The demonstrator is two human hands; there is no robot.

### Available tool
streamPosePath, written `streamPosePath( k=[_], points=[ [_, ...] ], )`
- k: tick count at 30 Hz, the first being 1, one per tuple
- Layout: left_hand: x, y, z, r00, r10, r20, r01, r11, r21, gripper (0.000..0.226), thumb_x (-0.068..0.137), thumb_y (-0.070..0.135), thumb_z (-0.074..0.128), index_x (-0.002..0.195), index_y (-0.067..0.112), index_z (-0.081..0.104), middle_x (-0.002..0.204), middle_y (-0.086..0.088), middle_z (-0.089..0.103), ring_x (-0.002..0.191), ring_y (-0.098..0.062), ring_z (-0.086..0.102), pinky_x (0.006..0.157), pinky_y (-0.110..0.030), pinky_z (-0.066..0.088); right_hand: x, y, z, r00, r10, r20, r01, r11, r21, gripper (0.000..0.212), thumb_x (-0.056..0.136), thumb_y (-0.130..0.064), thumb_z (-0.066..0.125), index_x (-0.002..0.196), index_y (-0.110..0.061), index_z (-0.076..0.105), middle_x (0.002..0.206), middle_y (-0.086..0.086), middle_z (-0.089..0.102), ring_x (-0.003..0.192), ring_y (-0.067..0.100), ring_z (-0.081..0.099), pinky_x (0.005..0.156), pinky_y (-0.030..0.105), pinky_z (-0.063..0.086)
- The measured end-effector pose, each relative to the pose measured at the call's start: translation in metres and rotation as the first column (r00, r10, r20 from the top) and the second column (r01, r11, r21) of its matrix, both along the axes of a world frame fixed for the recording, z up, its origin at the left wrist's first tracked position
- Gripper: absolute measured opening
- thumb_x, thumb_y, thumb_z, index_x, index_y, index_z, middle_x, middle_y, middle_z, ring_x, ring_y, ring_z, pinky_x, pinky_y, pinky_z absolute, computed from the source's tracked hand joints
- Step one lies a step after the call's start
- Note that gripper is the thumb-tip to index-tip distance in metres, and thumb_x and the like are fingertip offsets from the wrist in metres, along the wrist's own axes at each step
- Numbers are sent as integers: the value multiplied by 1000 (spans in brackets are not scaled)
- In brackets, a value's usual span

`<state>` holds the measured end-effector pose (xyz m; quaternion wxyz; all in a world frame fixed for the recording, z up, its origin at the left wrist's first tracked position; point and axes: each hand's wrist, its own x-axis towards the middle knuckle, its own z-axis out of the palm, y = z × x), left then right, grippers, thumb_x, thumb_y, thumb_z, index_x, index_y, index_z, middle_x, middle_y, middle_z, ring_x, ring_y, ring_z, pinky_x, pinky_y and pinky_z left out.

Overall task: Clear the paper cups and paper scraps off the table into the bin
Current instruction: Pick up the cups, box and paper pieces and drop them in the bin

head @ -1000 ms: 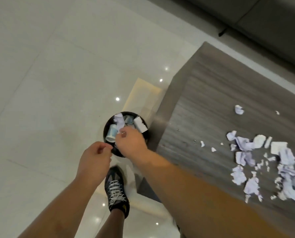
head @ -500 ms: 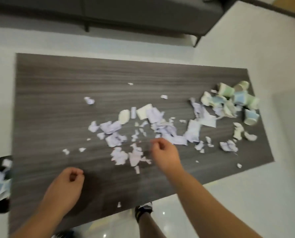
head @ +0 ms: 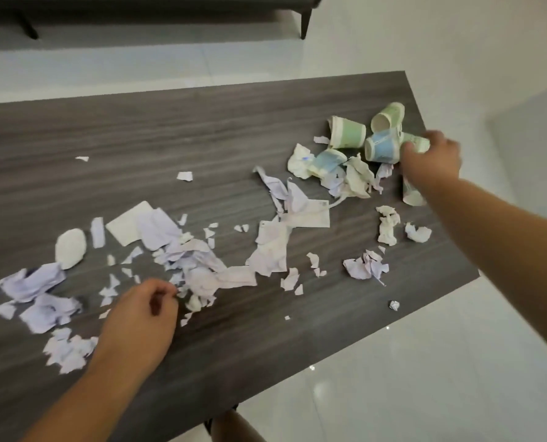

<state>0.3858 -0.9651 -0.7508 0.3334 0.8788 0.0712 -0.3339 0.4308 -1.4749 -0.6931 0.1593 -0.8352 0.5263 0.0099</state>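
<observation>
Torn white and lilac paper scraps [head: 199,260] lie strewn over the dark wooden table [head: 202,129]. Several paper cups lie tipped at its far right end, among them a green cup [head: 348,134], a blue cup [head: 382,148] and a crushed blue one [head: 328,161]. My right hand [head: 431,161] reaches into this cluster, its fingers curled round a small greenish cup [head: 419,143]. Another cup [head: 411,194] lies partly under that wrist. My left hand [head: 141,317] hovers at the near edge of the scraps with curled fingers, and nothing shows in it. The bin is out of view.
A dark sofa [head: 138,4] with thin legs [head: 305,23] stands beyond the table's far edge. Glossy white floor tiles [head: 425,378] surround the table on the right and near side. A small paper ball [head: 394,305] lies near the front right corner.
My view swung from the bin on the floor back to the table. My right hand moved from the middle scraps to the cups at the far right. My left hand came up to the scrap pile.
</observation>
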Motion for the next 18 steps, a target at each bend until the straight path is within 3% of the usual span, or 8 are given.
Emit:
streamPosePath(
  k=[4, 6, 9, 12, 15, 18],
  points=[
    [18, -39, -10, 999, -15, 50, 14, 1000, 10, 17, 101, 28, 59, 94, 41, 66, 89, 12, 73, 74, -6, 66, 61, -26, 45, 37, -62, -14, 994, -106, -40, 110, 988, 112, 90, 83, -80, 47, 160, -34, 41, 159, 12, 38, 140, 42, 51, 119, 54, 42],
    [25, -50, -12, 999, -31, 44, 30, 999, 12, 18, 101, 26, 59, 94, 42, 66, 94, 12, 72, 79, -6, 67, 65, -28, 47, 53, -80, -21, 992, -95, -81, 108, 978, 177, 100, 78, -88, 46, 163, -36, 36, 164, 13, 36, 145, 42, 47, 120, 54, 39],
    [33, -63, -7, 998, 1, 62, 1, 1000, -31, 23, 100, 25, 60, 95, 45, 68, 91, 16, 74, 76, -5, 69, 67, -30, 51, 81, -93, -31, 992, -21, -123, 53, 964, 262, 100, 79, -91, 47, 165, -43, 29, 171, 10, 32, 152, 42, 39, 120, 58, 36],
    [38, -69, 3, 996, -16, 90, 24, 996, -84, 26, 99, 25, 59, 102, 50, 66, 87, 26, 72, 73, -3, 68, 64, -28, 52, 100, -89, -35, 979, 110, -170, -54, 950, 308, 97, 78, -92, 44, 162, -44, 32, 169, 8, 36, 148, 41, 44, 112, 62, 40],
    [41, -73, 1, 998, -12, 66, 17, 996, -89, 25, 100, 22, 61, 99, 46, 68, 78, 22, 72, 66, -8, 66, 64, -32, 51, 105, -62, -37, 976, 188, -110, -142, 931, 337, 92, 83, -83, 50, 162, -38, 39, 162, 7, 46, 135, 34, 58, 109, 48, 49],
    [40, -78, 0, 998, 0, 55, 5, 996, -85, 27, 100, 19, 63, 90, 43, 70, 81, 28, 71, 73, -2, 66, 64, -28, 49, 103, -15, -44, 980, 199, -10, -184, 921, 345, 73, 94, -66, 58, 158, -30, 49, 158, 10, 51, 139, 31, 57, 117, 41, 46]
  ],
)
